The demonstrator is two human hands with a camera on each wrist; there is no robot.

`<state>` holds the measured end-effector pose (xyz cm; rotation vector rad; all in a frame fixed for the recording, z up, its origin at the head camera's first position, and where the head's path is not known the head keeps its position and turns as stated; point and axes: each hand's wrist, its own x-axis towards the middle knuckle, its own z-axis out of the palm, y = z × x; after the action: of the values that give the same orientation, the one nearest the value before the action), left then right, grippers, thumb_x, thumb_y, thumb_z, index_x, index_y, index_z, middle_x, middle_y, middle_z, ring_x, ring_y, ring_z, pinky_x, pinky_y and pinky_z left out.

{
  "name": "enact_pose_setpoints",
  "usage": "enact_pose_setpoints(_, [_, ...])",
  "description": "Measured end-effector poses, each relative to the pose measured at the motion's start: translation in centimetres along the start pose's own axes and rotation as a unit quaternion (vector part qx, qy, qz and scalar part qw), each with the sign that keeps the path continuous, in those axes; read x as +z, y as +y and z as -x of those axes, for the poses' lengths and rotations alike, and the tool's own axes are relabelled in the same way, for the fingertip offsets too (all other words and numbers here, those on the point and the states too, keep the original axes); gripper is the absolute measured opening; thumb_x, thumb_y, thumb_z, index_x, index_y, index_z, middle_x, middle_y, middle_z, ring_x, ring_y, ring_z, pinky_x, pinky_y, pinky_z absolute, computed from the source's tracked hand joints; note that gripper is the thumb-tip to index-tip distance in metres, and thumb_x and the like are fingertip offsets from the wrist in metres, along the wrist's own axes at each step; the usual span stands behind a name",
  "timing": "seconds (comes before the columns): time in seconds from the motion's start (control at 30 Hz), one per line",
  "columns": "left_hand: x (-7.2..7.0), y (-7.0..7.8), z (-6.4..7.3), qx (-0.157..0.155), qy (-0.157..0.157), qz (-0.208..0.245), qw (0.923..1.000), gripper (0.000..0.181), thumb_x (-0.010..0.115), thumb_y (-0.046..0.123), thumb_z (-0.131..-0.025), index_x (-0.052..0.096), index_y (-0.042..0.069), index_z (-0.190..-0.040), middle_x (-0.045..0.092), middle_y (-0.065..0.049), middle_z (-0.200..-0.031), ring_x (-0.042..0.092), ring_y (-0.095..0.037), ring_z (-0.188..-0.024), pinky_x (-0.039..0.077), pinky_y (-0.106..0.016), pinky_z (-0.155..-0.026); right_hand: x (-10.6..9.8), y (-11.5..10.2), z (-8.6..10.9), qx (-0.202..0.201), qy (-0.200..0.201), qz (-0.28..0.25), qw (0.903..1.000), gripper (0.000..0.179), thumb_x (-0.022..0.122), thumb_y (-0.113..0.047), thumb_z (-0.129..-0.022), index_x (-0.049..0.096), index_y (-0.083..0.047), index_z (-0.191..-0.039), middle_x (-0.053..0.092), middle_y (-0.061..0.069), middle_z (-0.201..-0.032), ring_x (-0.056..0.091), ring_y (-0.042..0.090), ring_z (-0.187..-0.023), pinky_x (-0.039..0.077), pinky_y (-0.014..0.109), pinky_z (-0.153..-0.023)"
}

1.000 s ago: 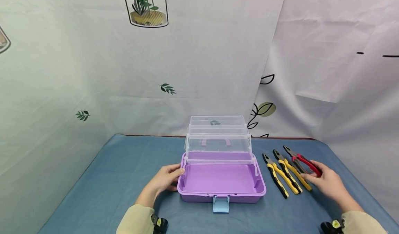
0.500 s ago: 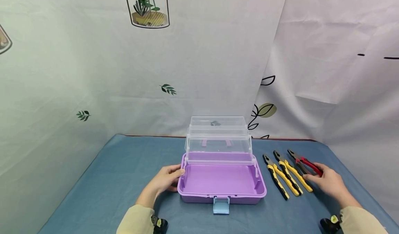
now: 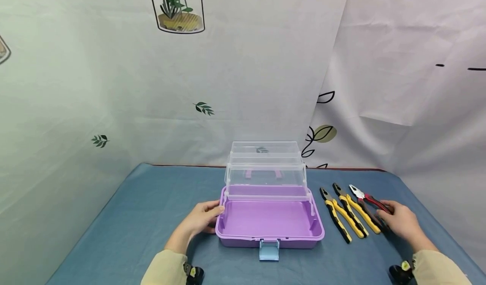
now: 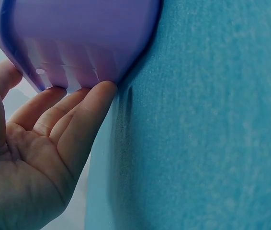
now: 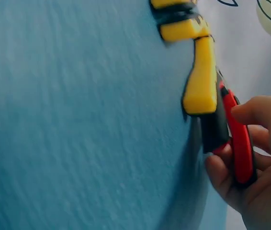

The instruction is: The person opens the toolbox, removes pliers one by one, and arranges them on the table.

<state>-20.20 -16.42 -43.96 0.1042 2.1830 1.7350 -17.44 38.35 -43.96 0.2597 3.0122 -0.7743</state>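
A purple toolbox (image 3: 267, 221) with a raised clear lid (image 3: 265, 173) stands on the blue cloth. My left hand (image 3: 201, 218) holds its left end, thumb at the rim and fingertips against the outer wall (image 4: 78, 43). At the right, my right hand (image 3: 402, 222) grips the handles of red-and-black pliers (image 3: 369, 198). In the right wrist view, thumb and fingers close around the red handle (image 5: 242, 143). Two yellow-and-black pliers lie left of it: the nearer to the box (image 3: 337, 213) and the middle one (image 3: 351, 209), beside the red pair.
A pale blue latch (image 3: 269, 250) hangs down at the toolbox's front. Blue cloth (image 3: 152, 217) covers the table, and a printed white curtain (image 3: 247, 65) rises behind it. The yellow handle (image 5: 201, 79) lies close against the red pliers in the right wrist view.
The red pliers' head has shifted slightly down and right and turned, now catching the light. My right hand has moved a little with them. My left hand and the toolbox stay put.
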Motion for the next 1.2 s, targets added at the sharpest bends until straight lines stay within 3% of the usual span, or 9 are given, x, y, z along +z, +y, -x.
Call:
enact_pose_setpoints(0.1, [0.0,0.0,0.1,-0.001,0.001,0.003,1.0000,0.064,0.058,0.035,-0.093,0.038,-0.001,-0.142,0.059,-0.024,-0.125,0.067,-0.025,-0.099,0.059,-0.038,-0.068,-0.1,0.3,-0.1,-0.004,-0.001,0.020,0.9998,0.059,0.055,-0.027,-0.092,0.041,0.018,-0.128,0.058,0.030,-0.095,0.052,0.022,-0.068,0.040,0.031,-0.053])
enact_pose_setpoints(0.27, [0.0,0.0,0.1,-0.003,0.004,0.003,1.0000,0.064,0.058,0.035,-0.093,0.039,-0.001,-0.142,0.060,-0.024,-0.124,0.067,-0.025,-0.098,0.059,-0.038,-0.068,-0.3,0.6,-0.4,-0.004,-0.013,0.037,0.9992,0.064,0.051,-0.034,-0.093,0.041,0.019,-0.128,0.052,0.039,-0.113,0.055,0.029,-0.081,0.043,0.033,-0.060])
enact_pose_setpoints(0.53, [0.0,0.1,0.1,-0.001,0.003,0.000,1.0000,0.064,0.058,0.035,-0.093,0.039,-0.001,-0.142,0.060,-0.024,-0.124,0.067,-0.025,-0.098,0.059,-0.038,-0.068,-0.3,0.1,-0.2,-0.003,-0.036,0.020,0.9991,0.064,0.048,-0.037,-0.095,0.046,0.018,-0.127,0.056,0.036,-0.113,0.054,0.022,-0.078,0.039,0.029,-0.056])
enact_pose_setpoints(0.77, [0.0,0.1,0.2,-0.003,0.003,-0.003,1.0000,0.064,0.058,0.034,-0.094,0.038,-0.002,-0.142,0.060,-0.024,-0.123,0.067,-0.025,-0.097,0.059,-0.038,-0.067,-0.4,-0.2,0.0,-0.008,-0.043,0.031,0.9986,0.074,0.046,-0.048,-0.095,0.046,0.018,-0.127,0.052,0.040,-0.118,0.057,0.045,-0.098,0.050,0.044,-0.068])
enact_pose_setpoints(1.2, [-0.1,0.0,0.0,-0.001,0.003,-0.006,1.0000,0.062,0.059,0.033,-0.093,0.040,-0.001,-0.142,0.060,-0.024,-0.123,0.068,-0.024,-0.097,0.059,-0.038,-0.067,-0.3,-0.6,0.0,-0.005,-0.045,0.033,0.9984,0.070,0.047,-0.045,-0.095,0.046,0.019,-0.125,0.053,0.039,-0.115,0.057,0.043,-0.095,0.050,0.045,-0.069])
